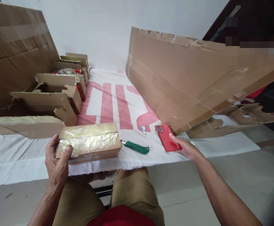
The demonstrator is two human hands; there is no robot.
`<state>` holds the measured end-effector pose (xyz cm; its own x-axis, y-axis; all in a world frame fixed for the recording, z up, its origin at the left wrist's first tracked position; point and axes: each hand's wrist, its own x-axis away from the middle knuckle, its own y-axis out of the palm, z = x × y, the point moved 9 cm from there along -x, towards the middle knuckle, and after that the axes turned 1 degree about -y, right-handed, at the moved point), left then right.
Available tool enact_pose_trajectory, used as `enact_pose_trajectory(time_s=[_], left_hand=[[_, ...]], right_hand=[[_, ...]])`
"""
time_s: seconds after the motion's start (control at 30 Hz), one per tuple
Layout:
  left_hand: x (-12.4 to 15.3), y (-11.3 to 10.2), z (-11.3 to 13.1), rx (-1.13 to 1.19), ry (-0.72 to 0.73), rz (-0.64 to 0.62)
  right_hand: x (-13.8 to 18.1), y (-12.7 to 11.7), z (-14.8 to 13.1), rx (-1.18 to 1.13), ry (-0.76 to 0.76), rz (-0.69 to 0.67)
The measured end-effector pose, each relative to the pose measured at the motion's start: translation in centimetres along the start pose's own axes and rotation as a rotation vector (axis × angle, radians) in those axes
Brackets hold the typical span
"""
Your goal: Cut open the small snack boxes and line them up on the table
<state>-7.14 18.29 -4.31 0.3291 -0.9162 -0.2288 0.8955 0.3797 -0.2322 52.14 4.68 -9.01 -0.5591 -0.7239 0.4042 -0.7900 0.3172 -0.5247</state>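
My left hand (58, 158) is closed on the left end of a small cardboard box (94, 153). Its thumb presses the front top edge and its fingers wrap the end. Shiny clear tape covers yellowish patches along the box's top. Just right of the box lies a green utility knife (137, 147), its metal tip touching or close to the box's end. My right hand (185, 147) grips the lower right edge of a phone in a red case (168, 139), lying back up or nearly flat on the cloth. Between knife and phone is a small blue-and-white paper piece (143, 129).
Several cut-open cardboard boxes (45, 106) line the left, some holding red packets. Large cardboard panels rise at left (16, 47) and right (174, 69). A white cloth with pink shapes (124, 103) covers the table. Torn cardboard (240, 117) lies at right.
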Motion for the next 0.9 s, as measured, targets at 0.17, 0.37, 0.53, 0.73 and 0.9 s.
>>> enact_pose_trajectory(time_s=[0.17, 0.37, 0.53, 0.73, 0.9], left_hand=[[0.1, 0.0, 0.3, 0.001, -0.016, 0.018], [0.1, -0.1, 0.0, -0.015, -0.018, 0.01], [0.1, 0.1, -0.2, 0.006, -0.003, 0.018], [0.0, 0.1, 0.3, 0.033, 0.044, 0.03], [0.1, 0.4, 0.0, 0.135, 0.059, -0.001]], right_hand=[[-0.3, 0.2, 0.9, 0.21, -0.034, 0.146], [-0.2, 1.1, -0.6, 0.607, -0.086, 0.276], [0.0, 2.4, -2.7, 0.794, -0.143, 0.32], [0.7, 3.4, -6.3, 0.85, -0.388, 0.43], [4.1, 10.1, -7.5, 0.698, -0.889, 0.187]])
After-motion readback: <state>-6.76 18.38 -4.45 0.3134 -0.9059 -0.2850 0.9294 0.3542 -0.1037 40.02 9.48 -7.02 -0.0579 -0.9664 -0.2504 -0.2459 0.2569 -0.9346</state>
